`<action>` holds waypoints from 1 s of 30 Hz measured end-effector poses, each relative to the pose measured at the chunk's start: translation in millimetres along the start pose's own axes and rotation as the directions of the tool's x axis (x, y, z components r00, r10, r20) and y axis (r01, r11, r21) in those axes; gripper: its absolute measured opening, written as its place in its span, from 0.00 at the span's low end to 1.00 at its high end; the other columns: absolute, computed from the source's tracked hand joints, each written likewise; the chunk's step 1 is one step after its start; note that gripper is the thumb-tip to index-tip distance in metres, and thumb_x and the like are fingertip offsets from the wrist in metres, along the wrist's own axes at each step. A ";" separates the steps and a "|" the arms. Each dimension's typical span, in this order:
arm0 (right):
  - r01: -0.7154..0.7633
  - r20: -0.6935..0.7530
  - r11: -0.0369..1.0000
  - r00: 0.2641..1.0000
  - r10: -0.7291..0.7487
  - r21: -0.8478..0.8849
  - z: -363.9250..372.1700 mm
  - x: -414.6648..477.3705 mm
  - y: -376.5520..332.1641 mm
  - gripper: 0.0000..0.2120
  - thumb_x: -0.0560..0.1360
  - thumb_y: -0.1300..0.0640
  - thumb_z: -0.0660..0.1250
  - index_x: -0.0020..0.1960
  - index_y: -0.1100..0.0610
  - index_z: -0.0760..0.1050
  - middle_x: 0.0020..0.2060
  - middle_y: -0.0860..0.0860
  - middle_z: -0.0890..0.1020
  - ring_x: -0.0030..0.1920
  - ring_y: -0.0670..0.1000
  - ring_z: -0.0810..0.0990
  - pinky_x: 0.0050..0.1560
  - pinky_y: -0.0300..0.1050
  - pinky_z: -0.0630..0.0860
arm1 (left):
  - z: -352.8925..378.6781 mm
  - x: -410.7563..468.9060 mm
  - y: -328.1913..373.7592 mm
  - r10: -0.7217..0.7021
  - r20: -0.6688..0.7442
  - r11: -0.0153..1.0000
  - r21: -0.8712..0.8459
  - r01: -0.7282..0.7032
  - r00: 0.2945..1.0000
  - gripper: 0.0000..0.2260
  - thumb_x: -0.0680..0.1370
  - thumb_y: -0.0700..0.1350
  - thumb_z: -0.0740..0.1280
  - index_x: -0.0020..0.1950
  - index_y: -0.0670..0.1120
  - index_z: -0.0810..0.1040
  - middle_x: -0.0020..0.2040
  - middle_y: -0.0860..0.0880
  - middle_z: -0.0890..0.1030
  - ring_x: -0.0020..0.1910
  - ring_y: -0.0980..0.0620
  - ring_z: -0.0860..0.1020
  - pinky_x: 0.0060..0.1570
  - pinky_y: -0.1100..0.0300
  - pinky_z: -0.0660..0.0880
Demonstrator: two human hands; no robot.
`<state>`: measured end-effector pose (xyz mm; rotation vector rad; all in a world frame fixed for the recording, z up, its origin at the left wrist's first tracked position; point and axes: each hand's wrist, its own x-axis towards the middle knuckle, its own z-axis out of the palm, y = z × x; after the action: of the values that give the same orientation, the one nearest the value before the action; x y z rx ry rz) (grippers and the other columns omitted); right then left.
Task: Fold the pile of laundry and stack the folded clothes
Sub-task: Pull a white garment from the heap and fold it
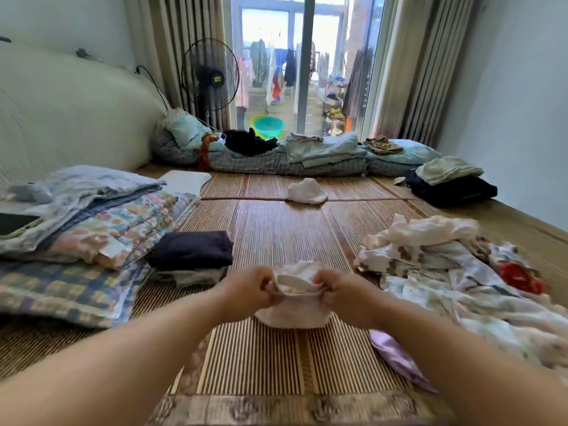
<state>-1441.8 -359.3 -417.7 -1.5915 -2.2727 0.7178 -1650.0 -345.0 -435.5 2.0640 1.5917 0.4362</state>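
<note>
A small white garment (293, 312) hangs over the bamboo mat (276, 229) in front of me. My left hand (250, 290) grips its upper left edge and my right hand (341, 292) grips its upper right edge, fingers curled into the cloth. To the right lies the loose laundry pile (445, 272) of white and patterned pieces with a red item (519, 278). A folded dark navy garment (192, 249) sits on a folded pale piece at the left, forming a small stack. Another crumpled white garment (307, 190) lies further out on the mat.
Folded quilts and a checked blanket (76, 229) fill the left side. A purple cloth (396, 358) lies under my right forearm. Bedding and folded clothes (322, 152) line the far edge, with a dark stack (451, 186) at the right. A fan (210, 75) stands by the curtains.
</note>
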 end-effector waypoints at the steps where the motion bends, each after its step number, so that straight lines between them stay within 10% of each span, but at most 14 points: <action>1: -0.042 0.087 0.995 0.996 0.034 0.091 18.3 -13.1 5.5 0.10 0.77 0.67 0.58 0.51 0.54 0.72 0.37 0.46 0.70 0.38 0.45 0.69 0.38 0.37 0.70 | 17.3 -15.9 -6.2 -0.017 0.058 1.000 -0.009 0.018 0.998 0.06 0.73 0.49 0.70 0.46 0.48 0.78 0.44 0.49 0.81 0.41 0.53 0.79 0.43 0.55 0.78; 9: -0.212 0.377 0.953 0.919 0.119 0.217 64.8 -53.8 27.5 0.10 0.70 0.63 0.62 0.39 0.49 0.74 0.34 0.46 0.74 0.33 0.45 0.71 0.33 0.36 0.67 | 56.7 -70.9 -25.3 -0.032 0.503 0.991 -0.096 0.092 0.864 0.06 0.76 0.46 0.69 0.52 0.49 0.77 0.48 0.47 0.83 0.43 0.51 0.82 0.51 0.52 0.80; 17: -0.295 0.049 0.795 0.947 0.319 0.529 51.7 4.8 43.6 0.15 0.75 0.63 0.64 0.62 0.55 0.74 0.50 0.57 0.79 0.45 0.53 0.79 0.46 0.50 0.79 | 50.4 -10.6 -21.2 -0.114 0.145 0.961 -0.235 0.146 0.983 0.09 0.78 0.49 0.67 0.55 0.47 0.74 0.47 0.46 0.82 0.40 0.51 0.83 0.40 0.57 0.80; 20: -0.286 -0.096 0.933 0.945 0.312 0.219 60.5 11.7 55.8 0.28 0.76 0.56 0.67 0.74 0.53 0.63 0.63 0.57 0.77 0.58 0.55 0.77 0.55 0.44 0.72 | 66.5 2.2 -30.5 -0.196 -0.002 0.971 -0.143 0.193 0.981 0.23 0.75 0.52 0.70 0.68 0.51 0.68 0.65 0.48 0.75 0.59 0.50 0.77 0.54 0.56 0.77; 23: -0.137 0.000 0.990 0.991 0.137 0.028 78.8 1.3 65.9 0.30 0.74 0.51 0.71 0.73 0.49 0.65 0.69 0.49 0.73 0.65 0.49 0.73 0.63 0.42 0.69 | 86.4 -3.5 -41.0 0.012 0.096 0.994 0.107 -0.022 0.995 0.31 0.74 0.58 0.69 0.75 0.56 0.62 0.76 0.55 0.60 0.74 0.54 0.60 0.72 0.53 0.60; 26: 0.020 0.261 0.983 0.965 0.029 -0.184 99.9 -9.0 79.9 0.37 0.70 0.40 0.71 0.75 0.45 0.62 0.76 0.42 0.60 0.74 0.46 0.60 0.74 0.49 0.60 | 96.2 -8.3 -53.0 0.112 0.380 0.916 0.320 -0.243 0.918 0.37 0.74 0.63 0.65 0.78 0.57 0.51 0.78 0.59 0.48 0.77 0.59 0.44 0.72 0.58 0.42; 30: 0.163 0.255 0.914 0.964 -0.068 -0.371 102.1 -8.7 99.9 0.26 0.74 0.45 0.63 0.72 0.46 0.67 0.76 0.42 0.59 0.77 0.46 0.54 0.72 0.54 0.62 | 93.2 -8.3 -71.5 0.065 0.401 0.826 0.492 -0.275 0.914 0.33 0.77 0.56 0.59 0.78 0.58 0.46 0.78 0.59 0.46 0.77 0.59 0.43 0.76 0.54 0.48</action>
<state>-1409.1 -364.6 -556.9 -1.5791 -2.8037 0.4637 -1660.3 -356.4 -552.2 2.5264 1.3991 -0.3902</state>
